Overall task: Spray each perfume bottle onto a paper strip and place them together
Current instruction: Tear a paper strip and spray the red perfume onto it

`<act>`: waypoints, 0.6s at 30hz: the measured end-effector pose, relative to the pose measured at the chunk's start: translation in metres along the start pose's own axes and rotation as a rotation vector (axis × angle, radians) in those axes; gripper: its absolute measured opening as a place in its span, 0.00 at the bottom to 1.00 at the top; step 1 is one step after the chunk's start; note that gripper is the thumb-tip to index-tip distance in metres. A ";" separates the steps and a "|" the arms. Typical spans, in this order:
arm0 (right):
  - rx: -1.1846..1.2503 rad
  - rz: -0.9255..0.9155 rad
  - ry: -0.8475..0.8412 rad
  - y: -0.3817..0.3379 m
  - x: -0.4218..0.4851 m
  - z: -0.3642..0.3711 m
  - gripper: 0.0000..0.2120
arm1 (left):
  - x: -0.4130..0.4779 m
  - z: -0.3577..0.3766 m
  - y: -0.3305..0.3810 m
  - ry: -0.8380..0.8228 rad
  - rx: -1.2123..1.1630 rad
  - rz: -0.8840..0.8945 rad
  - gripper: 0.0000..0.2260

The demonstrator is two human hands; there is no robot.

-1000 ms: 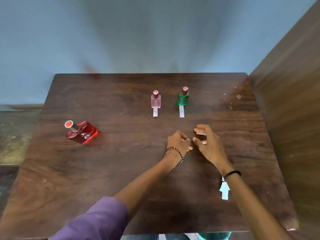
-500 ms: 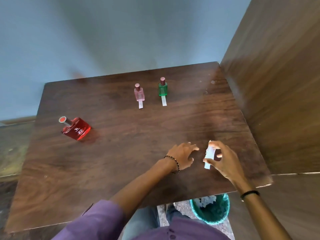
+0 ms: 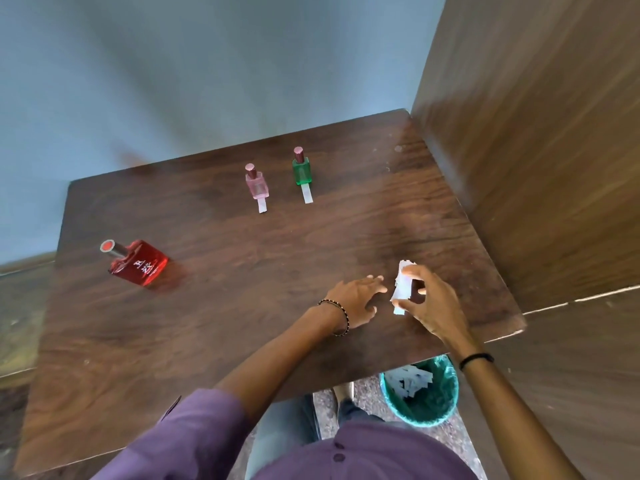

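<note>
My right hand [image 3: 431, 301] holds a small bunch of white paper strips [image 3: 402, 287] upright above the table's near right part. My left hand [image 3: 356, 299] rests flat beside it, fingers spread and reaching toward the strips, holding nothing. A pink perfume bottle [image 3: 256, 183] stands at the back with a strip [image 3: 262, 205] in front of it. To its right a green bottle [image 3: 302, 169] stands with its own strip [image 3: 307, 194]. A larger red bottle [image 3: 138, 265] stands alone at the left, no strip by it.
The dark wooden table [image 3: 225, 289] is bounded on the right by a wooden panel [image 3: 536, 150] and at the back by a blue wall. A green bin [image 3: 420, 393] with paper scraps sits on the floor below the table's near right edge.
My right hand picked up the paper strips from the near right edge and now holds them upright. My left hand opened and spread flat. The camera view tilted down and to the right.
</note>
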State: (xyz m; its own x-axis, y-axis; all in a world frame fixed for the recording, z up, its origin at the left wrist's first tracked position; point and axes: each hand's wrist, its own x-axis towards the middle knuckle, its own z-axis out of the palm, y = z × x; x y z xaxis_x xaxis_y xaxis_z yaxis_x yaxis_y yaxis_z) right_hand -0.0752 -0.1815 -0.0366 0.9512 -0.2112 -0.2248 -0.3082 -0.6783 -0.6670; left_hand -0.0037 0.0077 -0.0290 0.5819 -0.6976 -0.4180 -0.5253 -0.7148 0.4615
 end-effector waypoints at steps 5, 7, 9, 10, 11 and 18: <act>-0.028 -0.012 -0.007 0.002 -0.001 -0.004 0.25 | -0.002 0.000 0.001 0.011 0.002 0.002 0.23; -0.016 -0.018 0.003 0.002 -0.002 -0.004 0.22 | -0.003 0.000 0.001 0.014 0.005 0.010 0.23; 0.021 -0.015 0.006 0.003 -0.002 -0.005 0.19 | -0.003 -0.001 0.001 0.015 0.000 0.013 0.22; 0.040 -0.010 0.005 0.003 -0.002 -0.006 0.19 | -0.002 -0.001 0.002 0.016 -0.004 0.012 0.22; 0.055 -0.006 0.002 0.003 -0.002 -0.007 0.20 | -0.002 -0.002 0.002 0.019 -0.009 0.009 0.21; 0.100 -0.012 -0.045 0.005 0.003 -0.010 0.19 | -0.001 -0.003 0.001 0.021 -0.021 -0.001 0.20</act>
State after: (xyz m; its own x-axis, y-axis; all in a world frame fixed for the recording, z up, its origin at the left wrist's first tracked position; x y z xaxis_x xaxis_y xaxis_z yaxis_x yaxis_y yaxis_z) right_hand -0.0741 -0.1928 -0.0331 0.9541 -0.1703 -0.2463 -0.2986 -0.6062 -0.7372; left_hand -0.0033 0.0080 -0.0257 0.5952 -0.6956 -0.4023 -0.5118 -0.7141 0.4776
